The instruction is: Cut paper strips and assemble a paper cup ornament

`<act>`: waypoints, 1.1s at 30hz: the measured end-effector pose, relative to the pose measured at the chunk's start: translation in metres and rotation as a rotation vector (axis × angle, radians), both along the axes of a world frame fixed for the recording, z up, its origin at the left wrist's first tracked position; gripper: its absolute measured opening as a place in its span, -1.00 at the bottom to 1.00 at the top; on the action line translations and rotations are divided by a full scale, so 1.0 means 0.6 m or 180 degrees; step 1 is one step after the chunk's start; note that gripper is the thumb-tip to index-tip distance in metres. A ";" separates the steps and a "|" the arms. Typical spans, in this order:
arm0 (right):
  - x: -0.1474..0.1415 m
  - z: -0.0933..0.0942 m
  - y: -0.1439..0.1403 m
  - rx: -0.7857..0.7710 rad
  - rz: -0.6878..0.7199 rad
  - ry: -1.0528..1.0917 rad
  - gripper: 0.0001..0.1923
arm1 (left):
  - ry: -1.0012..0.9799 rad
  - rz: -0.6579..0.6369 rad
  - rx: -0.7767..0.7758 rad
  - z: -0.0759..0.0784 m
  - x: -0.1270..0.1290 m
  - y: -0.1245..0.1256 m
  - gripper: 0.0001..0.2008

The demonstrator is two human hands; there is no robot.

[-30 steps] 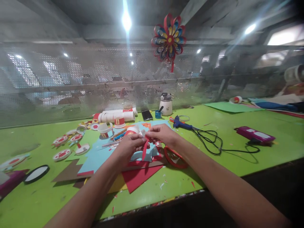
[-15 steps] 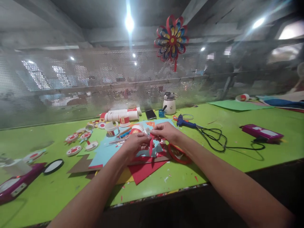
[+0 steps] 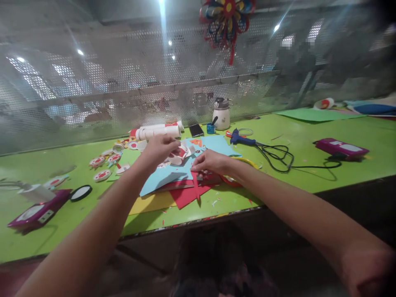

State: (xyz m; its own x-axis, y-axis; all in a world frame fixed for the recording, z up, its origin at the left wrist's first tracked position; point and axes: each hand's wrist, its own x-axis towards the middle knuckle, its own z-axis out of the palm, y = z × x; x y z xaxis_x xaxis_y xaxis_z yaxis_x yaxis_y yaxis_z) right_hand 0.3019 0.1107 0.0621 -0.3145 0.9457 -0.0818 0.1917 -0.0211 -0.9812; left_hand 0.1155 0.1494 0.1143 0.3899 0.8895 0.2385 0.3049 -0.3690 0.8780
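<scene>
Left hand: the left hand (image 3: pixel 159 147) is up around the middle of the frame, fingers curled round a small white and red paper cup (image 3: pixel 178 155), holding it just above the blue sheet (image 3: pixel 173 171).
Right hand: the right hand (image 3: pixel 208 162) sits a bit right of center, fingertips pinched shut on a thin red paper strip (image 3: pixel 196 187) that hangs down toward the table edge.
Paper pile: blue sheet on top, then a red sheet (image 3: pixel 185 196) and a yellow sheet (image 3: pixel 150 203) poking out underneath, lower center.
Table: bright green table (image 3: pixel 278 181), little paper scraps all over it.
Left side stuff: round red and white paper discs (image 3: pixel 102 176), plus a purple gadget (image 3: pixel 37 211) at the lower left.
Right side stuff: blue glue gun (image 3: pixel 243 139) with its black cord (image 3: pixel 278 159), right of center.
Back: white tubes (image 3: pixel 157 132) and a phone (image 3: pixel 196 130) near the mesh wall.
</scene>
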 end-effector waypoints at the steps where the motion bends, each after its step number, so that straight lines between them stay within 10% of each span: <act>1: 0.004 0.000 0.001 0.0054 -0.0106 -0.0021 -0.84 | 0.0117 -0.0007 0.0098 -0.009 -0.003 -0.006 -0.84; 10: -0.006 -0.023 0.017 0.0659 -0.0419 -0.0880 -0.84 | 0.1839 -0.0998 0.1716 -0.110 -0.034 -0.051 -0.79; 33: -0.009 -0.041 0.017 0.1402 -0.0293 -0.2116 -0.69 | 0.2177 -0.1316 0.2574 -0.144 -0.031 -0.057 -0.67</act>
